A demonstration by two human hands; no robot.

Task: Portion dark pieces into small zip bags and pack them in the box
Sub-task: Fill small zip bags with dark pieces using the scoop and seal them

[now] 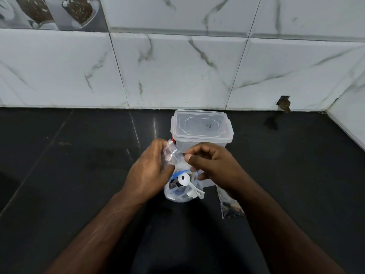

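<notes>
Centrally, left hand [150,171] and right hand [213,165] both pinch the clear bag [182,186], fingers curled. Lidded box [201,129] stands behind; filled zip bag [230,206] lies beside.

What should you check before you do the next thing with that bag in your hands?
1. Left hand grips the clear bag at its neck: ok.
2. Right hand pinches the bag's top: ok.
3. Bag mouth open: cannot tell.
4. White scoop is inside the bag with the dark pieces: ok.
5. Box ready to receive bags: not ok, its lid is on.
6. Filled small bag lies on the counter beside the right wrist, not yet packed: not ok.
</notes>
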